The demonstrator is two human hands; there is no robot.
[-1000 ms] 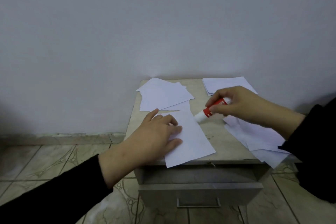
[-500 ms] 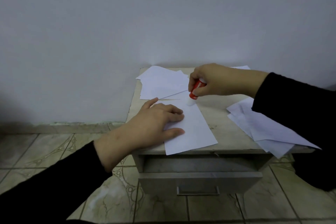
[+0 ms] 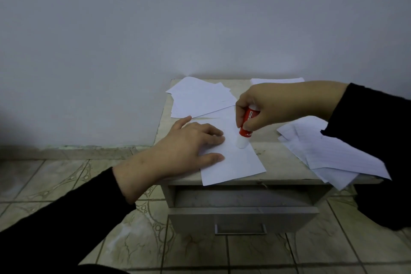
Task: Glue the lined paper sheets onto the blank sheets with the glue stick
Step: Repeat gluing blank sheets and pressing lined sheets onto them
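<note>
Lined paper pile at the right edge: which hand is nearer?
Right. The right hand holds the glue stick just left of the lined paper pile; the left hand lies farther left.

Matt white paper sheet (image 3: 233, 162) under the left hand (image 3: 184, 151), glossy red plastic glue stick (image 3: 245, 127) in the right hand (image 3: 266, 107), dull stone-patterned tabletop (image 3: 266, 149) beneath both.

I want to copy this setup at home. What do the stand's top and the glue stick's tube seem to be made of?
Stand top: beige with marble-like veining and a dull sheen, probably laminate over board rather than stone; cannot tell for sure. Glue stick: smooth red tube with a white end, looks like glossy plastic, gripped by the right hand.
</note>
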